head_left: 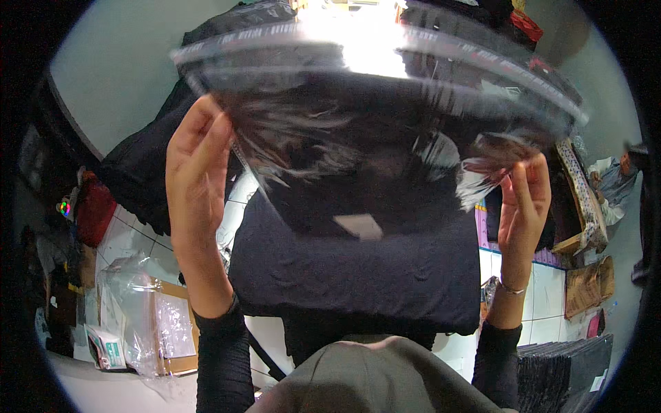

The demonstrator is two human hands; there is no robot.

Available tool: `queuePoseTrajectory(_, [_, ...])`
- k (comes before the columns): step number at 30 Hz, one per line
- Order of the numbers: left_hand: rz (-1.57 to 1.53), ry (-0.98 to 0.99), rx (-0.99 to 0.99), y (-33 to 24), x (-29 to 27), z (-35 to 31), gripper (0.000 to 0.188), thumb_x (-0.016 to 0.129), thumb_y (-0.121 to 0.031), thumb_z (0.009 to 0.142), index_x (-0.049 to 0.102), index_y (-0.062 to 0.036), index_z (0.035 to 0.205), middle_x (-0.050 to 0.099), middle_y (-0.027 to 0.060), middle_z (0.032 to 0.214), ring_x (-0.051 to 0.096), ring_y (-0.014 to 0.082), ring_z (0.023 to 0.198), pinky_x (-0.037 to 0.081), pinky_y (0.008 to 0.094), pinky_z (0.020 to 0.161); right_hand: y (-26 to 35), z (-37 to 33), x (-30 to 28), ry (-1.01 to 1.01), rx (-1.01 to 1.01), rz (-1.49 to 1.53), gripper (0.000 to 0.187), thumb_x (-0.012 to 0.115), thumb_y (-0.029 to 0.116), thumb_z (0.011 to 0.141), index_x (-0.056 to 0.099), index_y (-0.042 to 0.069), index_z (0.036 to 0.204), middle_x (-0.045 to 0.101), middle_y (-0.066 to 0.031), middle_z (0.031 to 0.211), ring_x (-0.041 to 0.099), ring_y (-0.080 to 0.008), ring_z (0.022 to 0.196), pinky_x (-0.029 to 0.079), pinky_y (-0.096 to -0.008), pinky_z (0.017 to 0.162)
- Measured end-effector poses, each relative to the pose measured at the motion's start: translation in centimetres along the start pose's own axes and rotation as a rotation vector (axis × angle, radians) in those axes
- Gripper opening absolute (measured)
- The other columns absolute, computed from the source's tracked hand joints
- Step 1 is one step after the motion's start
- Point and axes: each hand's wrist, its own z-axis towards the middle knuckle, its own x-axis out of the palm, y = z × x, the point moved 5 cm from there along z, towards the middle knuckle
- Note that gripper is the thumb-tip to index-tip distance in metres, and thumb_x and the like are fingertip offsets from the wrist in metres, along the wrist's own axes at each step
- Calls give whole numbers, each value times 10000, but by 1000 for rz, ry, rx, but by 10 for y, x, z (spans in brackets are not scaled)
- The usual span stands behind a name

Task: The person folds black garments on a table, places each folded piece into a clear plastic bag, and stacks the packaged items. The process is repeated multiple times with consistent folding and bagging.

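A clear plastic bag with a printed strip along its far edge is stretched between my hands, partly smeared by motion. My left hand pinches its left edge between thumb and fingers. Gathered plastic at the right side is gripped by my right hand. Below the bag, a folded black cloth lies in front of me. A small pale label shows near the bag's lower part. Whether dark cloth is inside the bag or only behind it, I cannot tell.
Black fabric is heaped at the left. A cardboard box with loose plastic sits at lower left. At lower right stands a stack of flat dark packages, with a brown cardboard piece beyond it. A bright light shines at the top.
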Motion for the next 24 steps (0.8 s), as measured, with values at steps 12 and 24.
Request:
queuePoseTrajectory(12, [4, -132, -116, 67, -19, -7, 114, 623, -119, 924, 647, -39, 1002, 676, 65, 1023, 611, 128, 971, 440, 280, 939, -64, 3, -10, 181, 228, 129, 75, 559, 162, 994, 537, 106, 949, 507, 63, 834, 463, -37, 737, 414, -208, 721])
queuePoseTrajectory(24, [541, -79, -988, 150, -24, -238, 347, 666, -164, 908, 492, -19, 1171, 681, 93, 840, 633, 127, 732, 510, 285, 646, -108, -135, 25, 679, 47, -929, 370, 680, 53, 834, 624, 53, 1199, 649, -183, 1180, 611, -315, 1147, 368, -478, 1077])
